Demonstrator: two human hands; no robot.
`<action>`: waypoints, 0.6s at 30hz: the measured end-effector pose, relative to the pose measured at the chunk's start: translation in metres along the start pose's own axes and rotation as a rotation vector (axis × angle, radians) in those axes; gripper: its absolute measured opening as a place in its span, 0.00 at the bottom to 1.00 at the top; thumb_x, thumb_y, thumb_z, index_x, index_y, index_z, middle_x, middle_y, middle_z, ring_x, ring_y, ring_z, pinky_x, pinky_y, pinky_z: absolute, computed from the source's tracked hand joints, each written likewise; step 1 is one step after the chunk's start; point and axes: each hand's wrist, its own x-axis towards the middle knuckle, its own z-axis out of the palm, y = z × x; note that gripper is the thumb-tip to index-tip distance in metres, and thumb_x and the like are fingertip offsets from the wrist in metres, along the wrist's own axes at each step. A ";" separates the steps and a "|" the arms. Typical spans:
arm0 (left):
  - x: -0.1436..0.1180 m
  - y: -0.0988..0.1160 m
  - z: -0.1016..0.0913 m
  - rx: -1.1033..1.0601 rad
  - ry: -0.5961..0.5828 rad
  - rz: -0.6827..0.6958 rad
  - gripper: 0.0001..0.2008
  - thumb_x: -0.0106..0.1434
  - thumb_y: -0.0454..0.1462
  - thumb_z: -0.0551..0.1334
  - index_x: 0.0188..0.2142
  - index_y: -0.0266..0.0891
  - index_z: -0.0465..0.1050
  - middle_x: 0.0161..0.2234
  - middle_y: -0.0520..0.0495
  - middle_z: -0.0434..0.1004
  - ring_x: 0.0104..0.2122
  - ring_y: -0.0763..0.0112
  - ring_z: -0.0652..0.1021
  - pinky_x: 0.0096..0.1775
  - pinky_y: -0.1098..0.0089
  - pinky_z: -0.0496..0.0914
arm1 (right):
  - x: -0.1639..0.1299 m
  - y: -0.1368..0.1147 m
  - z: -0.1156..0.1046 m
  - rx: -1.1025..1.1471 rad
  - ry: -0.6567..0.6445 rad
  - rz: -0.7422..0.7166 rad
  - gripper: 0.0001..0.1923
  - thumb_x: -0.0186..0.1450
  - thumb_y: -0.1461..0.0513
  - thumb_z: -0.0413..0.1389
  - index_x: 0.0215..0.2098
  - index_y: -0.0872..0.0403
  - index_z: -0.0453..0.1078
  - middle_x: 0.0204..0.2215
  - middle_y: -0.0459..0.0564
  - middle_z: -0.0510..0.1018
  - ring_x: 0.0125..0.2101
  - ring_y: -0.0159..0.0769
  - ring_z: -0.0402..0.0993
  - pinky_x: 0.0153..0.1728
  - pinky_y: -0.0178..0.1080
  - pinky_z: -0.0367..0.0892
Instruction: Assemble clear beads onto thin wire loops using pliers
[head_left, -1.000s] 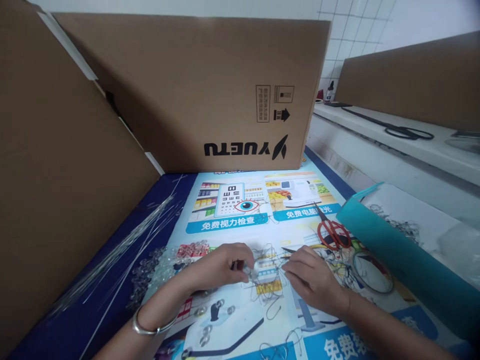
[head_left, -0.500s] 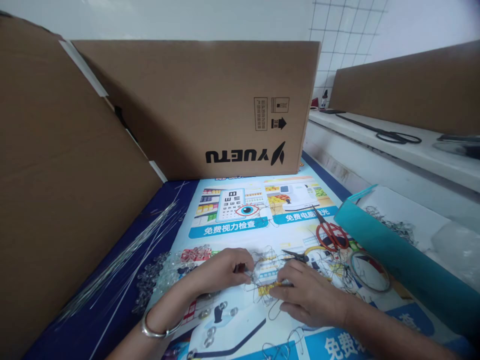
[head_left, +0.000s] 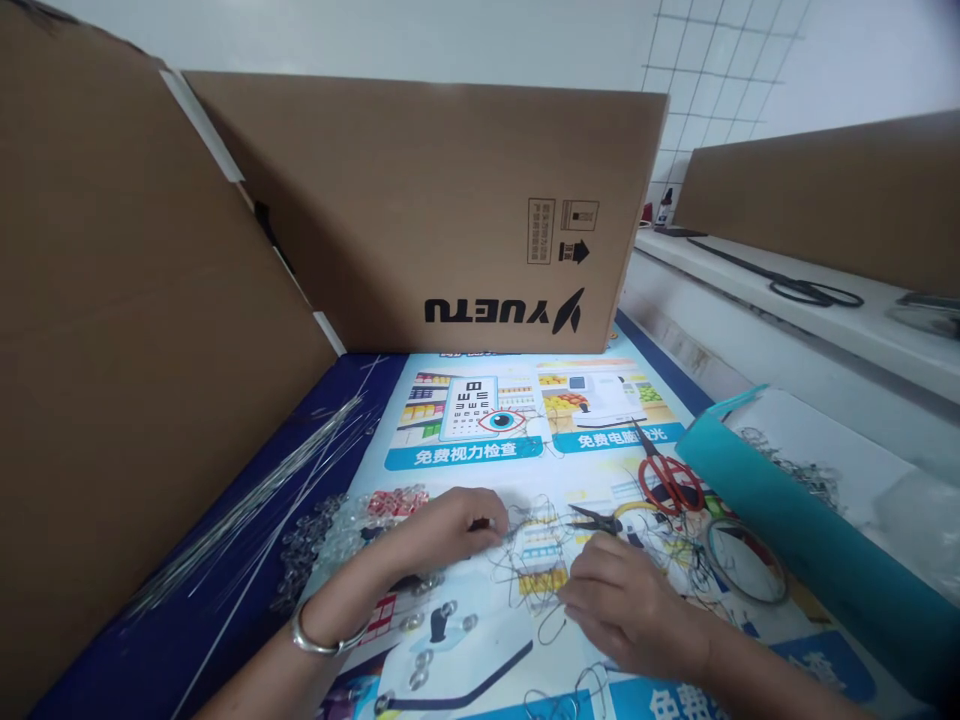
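My left hand has its fingers curled closed, thumb and fingertips together at the edge of a loose tangle of thin wire. Strands run from those fingertips into the tangle. To the right of it, my right hand is closed too, fingers bunched; what it pinches, if anything, is too small to make out. Dark-jawed pliers lie just beyond the right hand. Clear beads are heaped behind my left wrist, and a few loose beads lie in front.
Red-handled scissors and a round coil lie to the right. A teal-sided box holds small wire pieces. Long thin wires stretch along the left. Cardboard panels stand at the back and left. Black scissors rest on a ledge.
My right hand has drawn a little right and away from my left, its fingers now more tightly closed. The left hand stays nearly in place. The whole view has shifted slightly.
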 end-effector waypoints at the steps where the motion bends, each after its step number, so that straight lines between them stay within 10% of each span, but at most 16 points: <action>1: 0.000 0.000 0.001 0.003 0.002 0.004 0.04 0.60 0.33 0.58 0.33 0.38 0.72 0.32 0.51 0.75 0.33 0.71 0.73 0.36 0.74 0.63 | 0.001 -0.005 -0.002 0.008 -0.072 -0.013 0.08 0.62 0.66 0.51 0.40 0.54 0.68 0.30 0.50 0.72 0.33 0.36 0.65 0.34 0.40 0.61; 18: -0.007 0.010 -0.016 0.180 0.004 -0.094 0.06 0.61 0.34 0.56 0.33 0.41 0.72 0.32 0.51 0.75 0.32 0.68 0.73 0.34 0.73 0.61 | 0.011 -0.036 -0.008 -0.185 -0.525 -0.050 0.09 0.60 0.58 0.60 0.33 0.53 0.66 0.32 0.46 0.71 0.34 0.36 0.64 0.35 0.37 0.58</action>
